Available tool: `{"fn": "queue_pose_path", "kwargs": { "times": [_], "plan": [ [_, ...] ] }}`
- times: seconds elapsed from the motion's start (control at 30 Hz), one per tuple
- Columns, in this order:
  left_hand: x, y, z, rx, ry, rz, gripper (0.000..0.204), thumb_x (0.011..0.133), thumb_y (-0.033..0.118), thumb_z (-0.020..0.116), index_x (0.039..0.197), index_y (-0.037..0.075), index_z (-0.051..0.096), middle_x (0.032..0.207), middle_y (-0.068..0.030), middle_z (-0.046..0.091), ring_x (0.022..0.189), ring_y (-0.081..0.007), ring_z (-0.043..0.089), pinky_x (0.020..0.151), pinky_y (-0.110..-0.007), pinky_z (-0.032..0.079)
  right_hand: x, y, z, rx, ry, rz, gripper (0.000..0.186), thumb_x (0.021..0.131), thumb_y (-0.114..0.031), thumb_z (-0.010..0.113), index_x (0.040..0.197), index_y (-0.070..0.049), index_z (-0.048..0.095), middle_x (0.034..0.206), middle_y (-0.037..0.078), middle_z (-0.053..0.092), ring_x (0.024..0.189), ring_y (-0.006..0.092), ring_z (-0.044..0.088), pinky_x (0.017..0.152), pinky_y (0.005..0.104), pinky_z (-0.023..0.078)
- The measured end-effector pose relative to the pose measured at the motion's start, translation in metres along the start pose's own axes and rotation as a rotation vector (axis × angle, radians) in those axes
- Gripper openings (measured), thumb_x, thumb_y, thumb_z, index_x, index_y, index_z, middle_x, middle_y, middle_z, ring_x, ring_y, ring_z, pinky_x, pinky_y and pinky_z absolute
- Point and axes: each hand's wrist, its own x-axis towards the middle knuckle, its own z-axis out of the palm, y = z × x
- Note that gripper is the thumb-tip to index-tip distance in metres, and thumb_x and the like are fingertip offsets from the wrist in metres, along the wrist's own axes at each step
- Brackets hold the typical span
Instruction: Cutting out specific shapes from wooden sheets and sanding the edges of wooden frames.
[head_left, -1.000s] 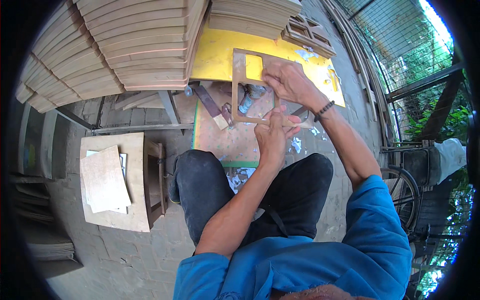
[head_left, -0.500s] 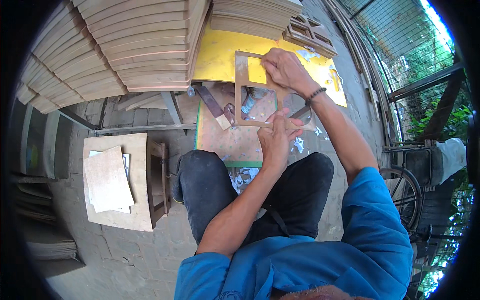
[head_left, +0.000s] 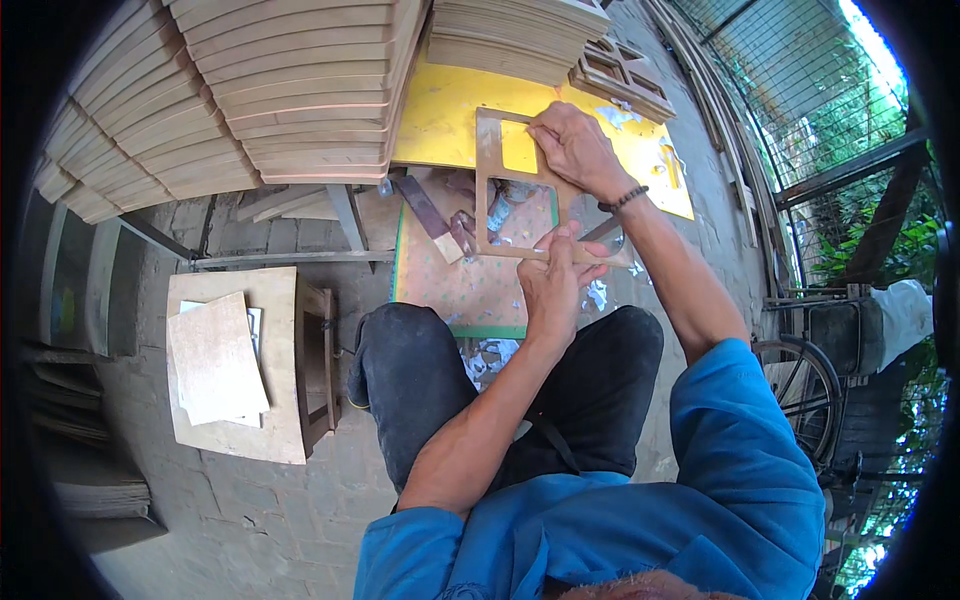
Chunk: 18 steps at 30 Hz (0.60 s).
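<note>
A thin brown wooden panel (head_left: pixel 519 182) with several window-like cut-outs is tilted up in front of me, above my knees. My left hand (head_left: pixel 552 288) grips its near edge, the thumb on top and the fingers underneath. My right hand (head_left: pixel 578 147) is closed at the inner edge of the far cut-out, fingertips pressed together against the wood. Whatever may be between those fingers is hidden. Through the openings show the yellow board (head_left: pixel 440 120) and a speckled pinkish board (head_left: pixel 440 290) with a green edge.
Tall stacks of wooden pieces (head_left: pixel 300 90) rise at the far left. More cut-out frames (head_left: pixel 622 80) lie on the yellow board. Paper scraps (head_left: pixel 490 355) litter the ground. A small wooden stool (head_left: pixel 285 370) holding sheets (head_left: pixel 215 360) stands left; a bicycle wheel (head_left: pixel 835 400) is at right.
The panel has shifted slightly toward me and to the right, with both hands still on it. My right hand has moved a little nearer along the far cut-out's edge.
</note>
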Motion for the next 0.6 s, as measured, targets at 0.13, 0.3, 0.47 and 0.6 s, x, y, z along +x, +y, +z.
{"fn": "queue_pose_path", "kwargs": {
  "times": [0.13,0.3,0.47,0.6],
  "plan": [
    [0.001,0.003,-0.009,0.028,-0.008,-0.016,0.043,0.107,0.027,0.046,0.128,-0.01,0.053,0.093,-0.0188,0.07,0.085,-0.0237,0.072,0.075,-0.034,0.062,-0.027,-0.026,-0.01,0.12,-0.118,0.0,0.016,0.09,-0.016,0.066,0.09,-0.001,0.071,0.086,0.017,0.066,0.086,0.0376,0.064,0.076,0.0443,0.051],
    [-0.002,0.003,0.0,0.012,-0.012,-0.016,0.041,0.106,0.028,0.049,0.126,-0.008,0.053,0.097,-0.0202,0.07,0.087,-0.0254,0.073,0.076,-0.034,0.062,-0.006,-0.009,-0.005,0.02,-0.056,0.035,0.016,0.089,-0.015,0.065,0.091,-0.001,0.071,0.087,0.018,0.066,0.088,0.0387,0.064,0.077,0.0453,0.051],
    [0.0,-0.002,-0.009,0.035,-0.013,-0.038,0.041,0.106,0.029,0.049,0.125,-0.008,0.054,0.096,-0.0202,0.07,0.087,-0.0252,0.073,0.077,-0.035,0.062,-0.016,-0.006,-0.001,-0.059,-0.003,-0.015,0.015,0.088,-0.016,0.069,0.086,-0.001,0.068,0.083,0.016,0.065,0.082,0.0374,0.064,0.072,0.0439,0.05],
    [-0.005,0.002,-0.009,0.025,-0.02,-0.026,0.041,0.106,0.029,0.049,0.125,-0.008,0.054,0.095,-0.0202,0.07,0.087,-0.0251,0.073,0.077,-0.034,0.062,-0.029,-0.029,-0.009,0.054,-0.095,-0.007,0.015,0.089,-0.016,0.067,0.088,-0.001,0.068,0.085,0.018,0.065,0.085,0.0382,0.063,0.074,0.0451,0.049]
  ]
}}
